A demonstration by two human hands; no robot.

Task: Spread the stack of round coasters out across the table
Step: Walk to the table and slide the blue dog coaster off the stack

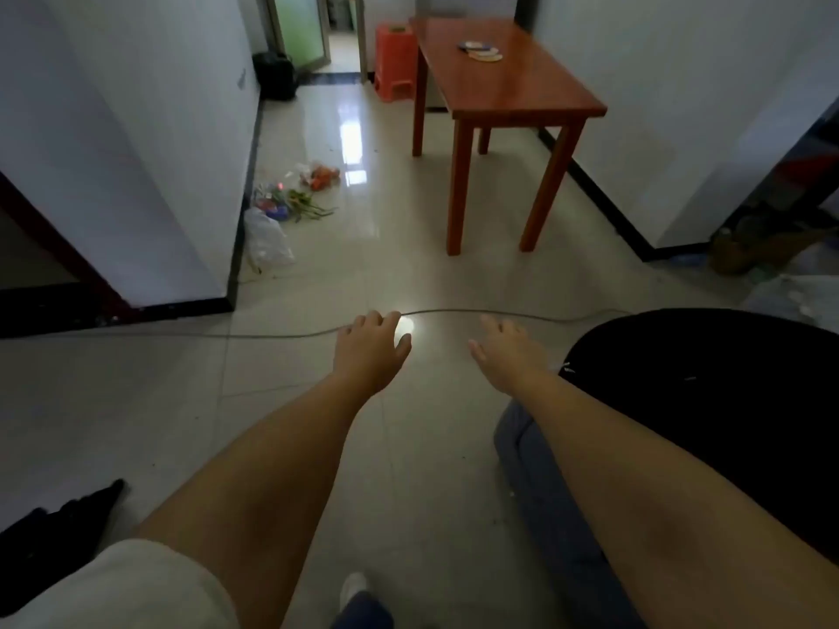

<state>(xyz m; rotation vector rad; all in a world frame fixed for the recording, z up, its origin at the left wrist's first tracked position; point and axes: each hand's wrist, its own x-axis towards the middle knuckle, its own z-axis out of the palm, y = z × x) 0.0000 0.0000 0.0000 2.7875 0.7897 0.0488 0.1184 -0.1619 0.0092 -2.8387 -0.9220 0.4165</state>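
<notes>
A small pile of round coasters (482, 52) lies on the far half of a reddish-brown wooden table (535, 90) across the room, at the upper right of the head view. Both my arms reach forward over the tiled floor, well short of the table. My left hand (370, 349) is palm down with its fingers loosely apart and holds nothing. My right hand (506, 354) is likewise flat and holds nothing.
A grey cable (454, 312) runs across the floor just beyond my hands. Plastic bags and flowers (290, 202) lie by the left wall. An orange stool (394, 61) stands left of the table. A black round object (708, 392) sits at my right.
</notes>
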